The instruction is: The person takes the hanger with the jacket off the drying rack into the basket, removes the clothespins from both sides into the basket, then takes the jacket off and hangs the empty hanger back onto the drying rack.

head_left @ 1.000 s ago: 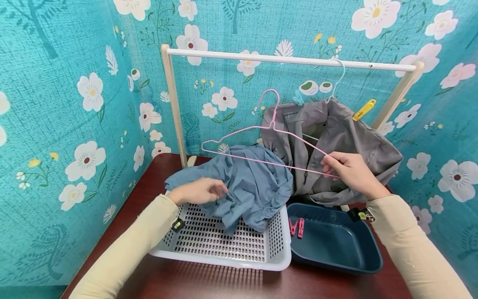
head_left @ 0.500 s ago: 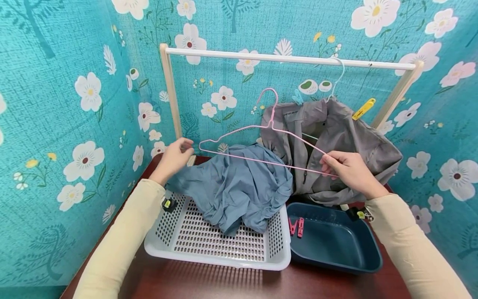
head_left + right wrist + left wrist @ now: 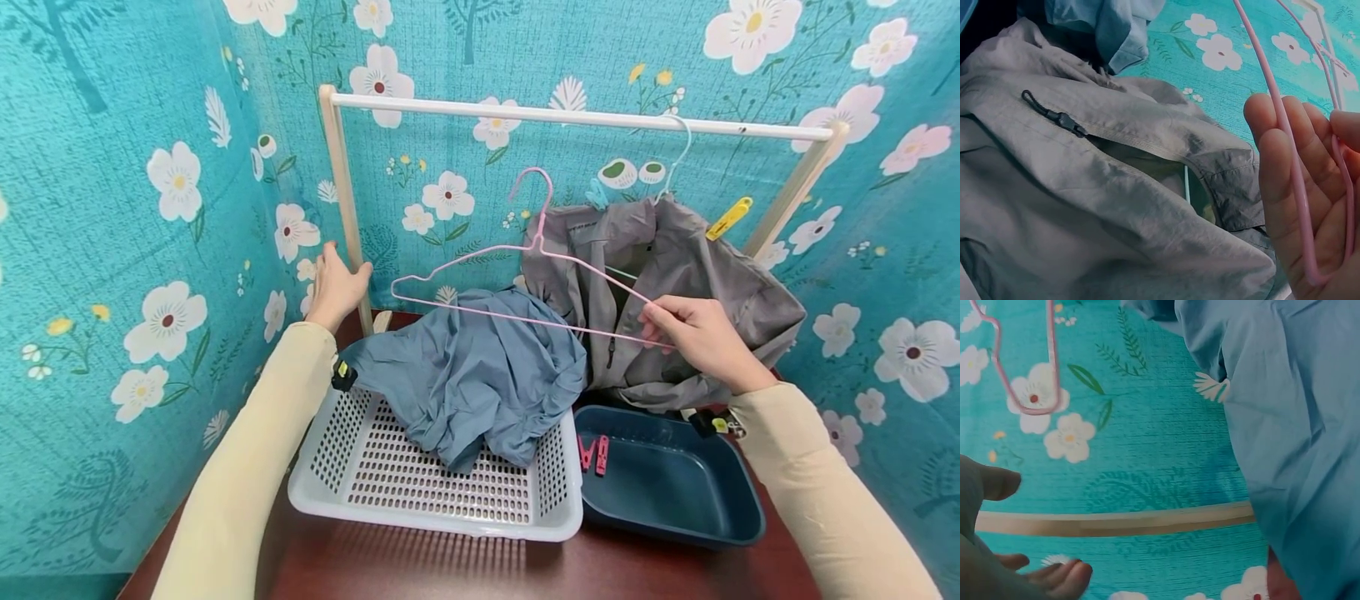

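One pink hanger is held up, hook uppermost, its right end pinched between the thumb and curled fingers of the right hand. Below it, a blue cloth lies partly in a white basket. The left hand, thumb and fingers spread, is at the wooden post; contact cannot be told.

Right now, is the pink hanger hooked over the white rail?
No, the right-hand grip holds the pink hanger, whose hook shows below the white rail in the head view.
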Motion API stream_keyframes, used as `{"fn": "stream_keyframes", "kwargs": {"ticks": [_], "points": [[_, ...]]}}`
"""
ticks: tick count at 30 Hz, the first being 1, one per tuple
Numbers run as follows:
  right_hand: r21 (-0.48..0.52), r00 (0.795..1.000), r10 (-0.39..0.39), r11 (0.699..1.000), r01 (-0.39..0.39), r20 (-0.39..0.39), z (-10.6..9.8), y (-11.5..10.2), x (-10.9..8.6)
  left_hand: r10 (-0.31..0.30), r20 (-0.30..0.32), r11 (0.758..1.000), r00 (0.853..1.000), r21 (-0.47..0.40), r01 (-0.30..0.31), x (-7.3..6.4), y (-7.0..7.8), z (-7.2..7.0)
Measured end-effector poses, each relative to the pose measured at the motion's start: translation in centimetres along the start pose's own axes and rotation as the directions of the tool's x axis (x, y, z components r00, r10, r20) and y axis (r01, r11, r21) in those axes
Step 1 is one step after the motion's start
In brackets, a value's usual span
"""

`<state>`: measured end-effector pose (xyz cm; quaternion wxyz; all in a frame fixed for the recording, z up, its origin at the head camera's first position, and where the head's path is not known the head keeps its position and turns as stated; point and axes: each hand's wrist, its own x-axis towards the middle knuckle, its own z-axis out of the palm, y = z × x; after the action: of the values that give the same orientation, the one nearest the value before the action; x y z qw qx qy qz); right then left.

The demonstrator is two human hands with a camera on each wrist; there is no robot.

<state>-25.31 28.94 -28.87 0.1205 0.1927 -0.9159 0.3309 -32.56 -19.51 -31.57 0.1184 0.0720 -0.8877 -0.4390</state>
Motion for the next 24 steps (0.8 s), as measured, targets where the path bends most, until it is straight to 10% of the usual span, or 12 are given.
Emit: {"fn": "stream_keyframes", "kwargs": {"ticks": [8, 24], "points": [[-0.015, 0.999, -0.032, 0.999, 0.032, -0.025, -0.5, -0.7, 0.5, 0.063, 0.078, 0.996, 0.995, -0.071, -0.057, 1.6, -0.9, 0.6], [-0.022, 0.99, -0.08, 0.997, 0.078, -0.114, -0.8, -2.4, 2.6, 0.171, -0.023, 0.978, 0.985, 0.126, -0.167, 2.7, -2.5, 1.7]]}}
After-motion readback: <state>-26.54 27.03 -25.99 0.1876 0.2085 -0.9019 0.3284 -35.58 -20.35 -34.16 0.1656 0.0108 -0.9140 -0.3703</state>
